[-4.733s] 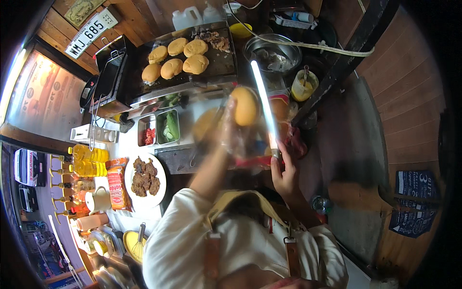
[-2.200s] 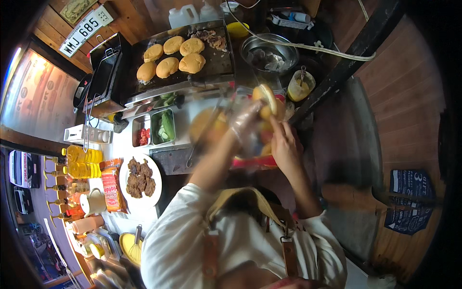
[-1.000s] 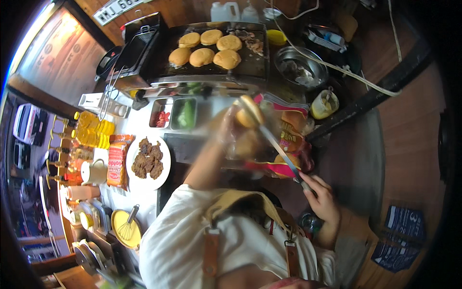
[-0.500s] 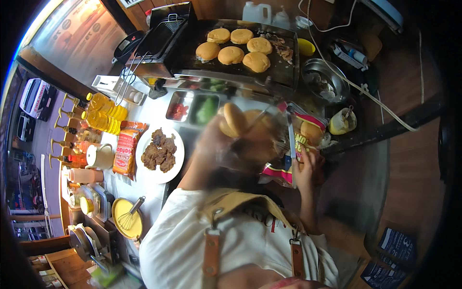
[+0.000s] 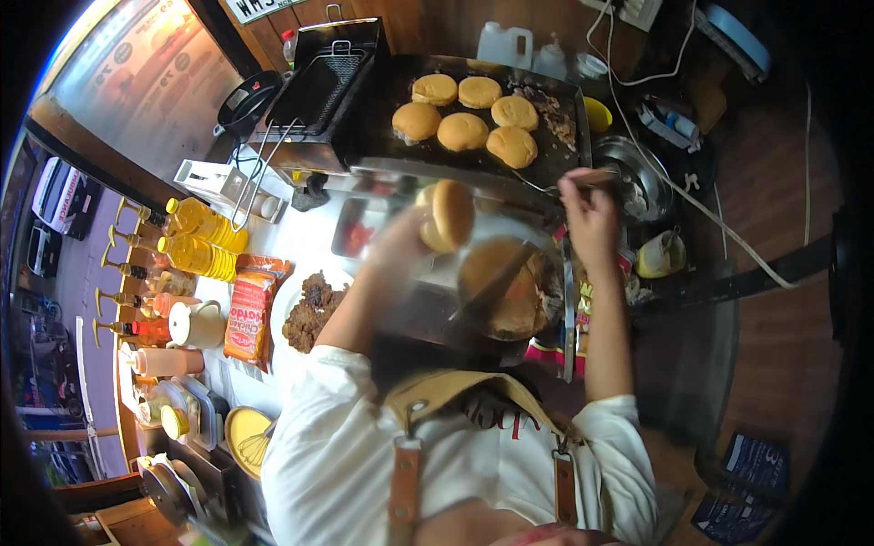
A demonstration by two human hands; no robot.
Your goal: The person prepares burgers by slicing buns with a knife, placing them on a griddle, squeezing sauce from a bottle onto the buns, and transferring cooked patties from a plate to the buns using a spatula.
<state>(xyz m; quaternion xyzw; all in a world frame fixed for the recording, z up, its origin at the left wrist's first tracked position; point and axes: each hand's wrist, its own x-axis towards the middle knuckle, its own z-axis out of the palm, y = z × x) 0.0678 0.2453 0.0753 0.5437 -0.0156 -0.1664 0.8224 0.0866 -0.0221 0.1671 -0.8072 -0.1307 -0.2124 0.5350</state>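
My left hand (image 5: 401, 238), blurred by motion, is closed round a burger bun (image 5: 448, 216) held up over the counter, left of the round wooden board (image 5: 510, 296). At the front right corner of the griddle (image 5: 369, 150), my right hand (image 5: 590, 207) grips a brown-handled metal utensil (image 5: 596, 176). Its thin shaft points left toward the griddle's front edge; what its end looks like is unclear. Several buns (image 5: 462, 132) lie on the griddle, and dark cooked scraps (image 5: 555, 120) lie at their right.
A white plate (image 5: 284, 296) of cooked ground meat stands left of my left forearm, beside a red hotdog packet (image 5: 255, 309). Oil bottles (image 5: 205, 241) and pump bottles line the left side. A metal bowl (image 5: 651, 164) sits right of the griddle. A white cable (image 5: 719, 237) crosses the right.
My right hand has left the bun bag, moved up to the griddle corner and taken hold of the brown-handled utensil. My left hand keeps the bun, now turned differently. The whole view has shifted slightly.
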